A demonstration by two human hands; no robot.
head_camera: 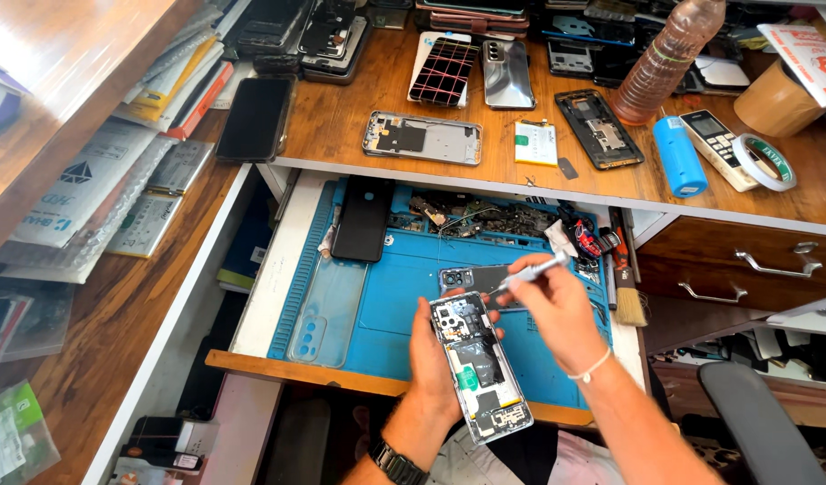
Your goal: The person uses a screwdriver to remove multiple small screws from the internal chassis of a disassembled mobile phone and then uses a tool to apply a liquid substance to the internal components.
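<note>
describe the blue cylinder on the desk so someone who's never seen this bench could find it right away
Start at the wooden desk above the pull-out tray with the blue mat. Go to its right end, beside the tall brown plastic bottle. The blue cylinder lies just left of a remote control: the only solid bright-blue, round-bodied thing there.

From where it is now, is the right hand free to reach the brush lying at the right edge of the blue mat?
Probably not yet: the right hand is holding a silver screwdriver against the opened phone. The brush lies just beside it with nothing between.
</note>
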